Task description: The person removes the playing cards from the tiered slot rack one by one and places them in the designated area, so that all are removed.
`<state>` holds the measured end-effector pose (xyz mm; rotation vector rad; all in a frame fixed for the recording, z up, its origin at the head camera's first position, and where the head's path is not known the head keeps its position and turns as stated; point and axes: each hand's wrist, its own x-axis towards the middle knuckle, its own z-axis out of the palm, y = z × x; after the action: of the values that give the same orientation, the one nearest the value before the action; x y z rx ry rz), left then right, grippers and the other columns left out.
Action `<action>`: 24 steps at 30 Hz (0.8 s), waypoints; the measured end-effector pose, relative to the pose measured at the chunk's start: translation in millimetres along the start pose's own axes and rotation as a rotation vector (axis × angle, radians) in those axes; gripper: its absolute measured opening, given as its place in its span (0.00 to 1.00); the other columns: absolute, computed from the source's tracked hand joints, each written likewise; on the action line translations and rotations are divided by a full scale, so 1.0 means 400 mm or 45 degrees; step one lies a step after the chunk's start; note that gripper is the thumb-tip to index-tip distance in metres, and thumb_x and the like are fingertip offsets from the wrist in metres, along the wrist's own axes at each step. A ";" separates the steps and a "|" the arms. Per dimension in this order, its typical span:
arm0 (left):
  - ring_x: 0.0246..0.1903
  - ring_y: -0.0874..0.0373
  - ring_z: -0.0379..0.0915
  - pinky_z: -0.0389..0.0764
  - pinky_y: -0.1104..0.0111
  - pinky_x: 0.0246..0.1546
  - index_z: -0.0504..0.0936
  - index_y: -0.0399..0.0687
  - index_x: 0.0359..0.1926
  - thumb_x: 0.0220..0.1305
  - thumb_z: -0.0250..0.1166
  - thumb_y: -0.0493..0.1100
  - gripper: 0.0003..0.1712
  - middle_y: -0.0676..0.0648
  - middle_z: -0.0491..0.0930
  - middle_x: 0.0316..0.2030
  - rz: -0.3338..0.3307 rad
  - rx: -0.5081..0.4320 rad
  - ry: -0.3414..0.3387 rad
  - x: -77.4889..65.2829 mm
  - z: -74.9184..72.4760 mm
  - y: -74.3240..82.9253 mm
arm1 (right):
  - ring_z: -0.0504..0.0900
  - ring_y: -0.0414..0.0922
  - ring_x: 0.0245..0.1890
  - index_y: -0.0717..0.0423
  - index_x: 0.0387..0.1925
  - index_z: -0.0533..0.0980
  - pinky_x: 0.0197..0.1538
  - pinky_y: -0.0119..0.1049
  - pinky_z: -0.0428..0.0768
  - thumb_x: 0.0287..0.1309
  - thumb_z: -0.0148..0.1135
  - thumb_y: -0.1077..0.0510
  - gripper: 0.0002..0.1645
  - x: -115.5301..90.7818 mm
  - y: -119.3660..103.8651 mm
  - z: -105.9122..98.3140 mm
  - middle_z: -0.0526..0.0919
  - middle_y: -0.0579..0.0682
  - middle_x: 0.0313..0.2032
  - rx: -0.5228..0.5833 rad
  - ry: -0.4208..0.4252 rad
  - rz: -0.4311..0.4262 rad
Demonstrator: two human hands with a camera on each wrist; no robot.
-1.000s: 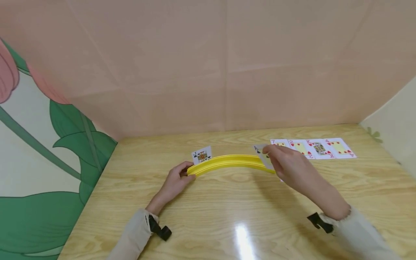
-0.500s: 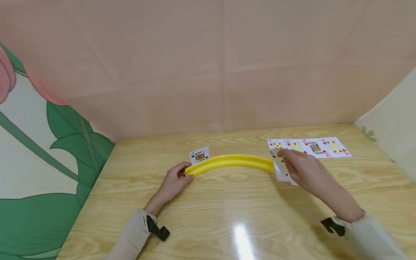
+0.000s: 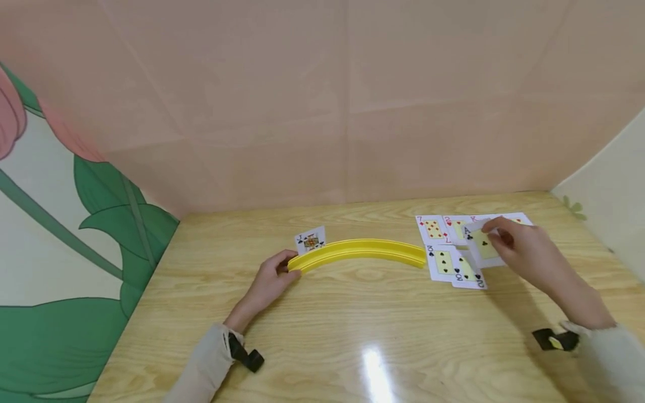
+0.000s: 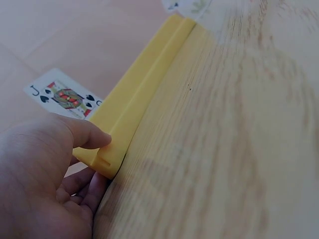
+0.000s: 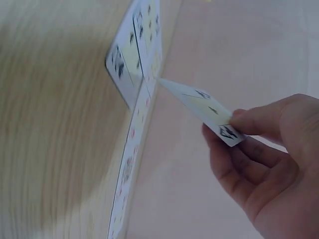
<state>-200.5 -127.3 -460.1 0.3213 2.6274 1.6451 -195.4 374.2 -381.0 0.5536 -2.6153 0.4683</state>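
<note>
In the head view, a curved yellow card holder (image 3: 360,249) lies on the table. My left hand (image 3: 269,280) grips its left end, thumb in front and fingers behind. Close to that hand, a jack of spades (image 3: 311,240) stands in the holder; the left wrist view also has this jack (image 4: 65,94). My right hand (image 3: 534,257) pinches an ace of clubs (image 3: 482,244) by one edge between thumb and fingers, tilted over the laid-out cards. In the right wrist view the ace (image 5: 207,109) is apart from the cards below.
Right of the holder, a row of red-suited cards begins with a seven of diamonds (image 3: 432,229); the held ace and right hand partly cover it. Two black-suited cards (image 3: 443,263) lie in front, overlapping. A pink wall (image 3: 347,140) closes off the table's back.
My right hand has carried the ace of clubs rightward, from above the holder's right end to over the laid-out cards, uncovering the black-suited ones. The left hand keeps its grip on the holder.
</note>
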 end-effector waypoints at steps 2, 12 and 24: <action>0.46 0.56 0.76 0.79 0.61 0.49 0.81 0.47 0.55 0.63 0.68 0.36 0.19 0.49 0.81 0.49 0.003 0.005 0.007 0.002 0.000 0.001 | 0.59 0.32 0.15 0.58 0.40 0.80 0.18 0.31 0.61 0.59 0.63 0.71 0.09 -0.004 0.025 -0.007 0.69 0.42 0.17 0.011 -0.061 0.036; 0.47 0.56 0.76 0.79 0.61 0.50 0.81 0.48 0.56 0.63 0.68 0.36 0.19 0.49 0.81 0.50 -0.003 0.016 0.002 -0.002 0.004 -0.006 | 0.63 0.36 0.18 0.59 0.39 0.80 0.21 0.31 0.64 0.60 0.64 0.67 0.05 -0.039 0.116 0.016 0.71 0.42 0.19 0.023 -0.352 0.142; 0.48 0.55 0.77 0.79 0.61 0.50 0.80 0.45 0.57 0.64 0.67 0.36 0.20 0.47 0.81 0.51 0.018 0.002 -0.018 -0.003 0.000 0.002 | 0.60 0.39 0.21 0.59 0.41 0.74 0.26 0.34 0.60 0.53 0.69 0.67 0.14 -0.054 0.140 0.052 0.62 0.43 0.20 0.009 -0.448 0.055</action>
<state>-199.1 -127.2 -459.4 0.3505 2.6226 1.6387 -209.4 420.5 -421.8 0.6325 -2.9660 0.4253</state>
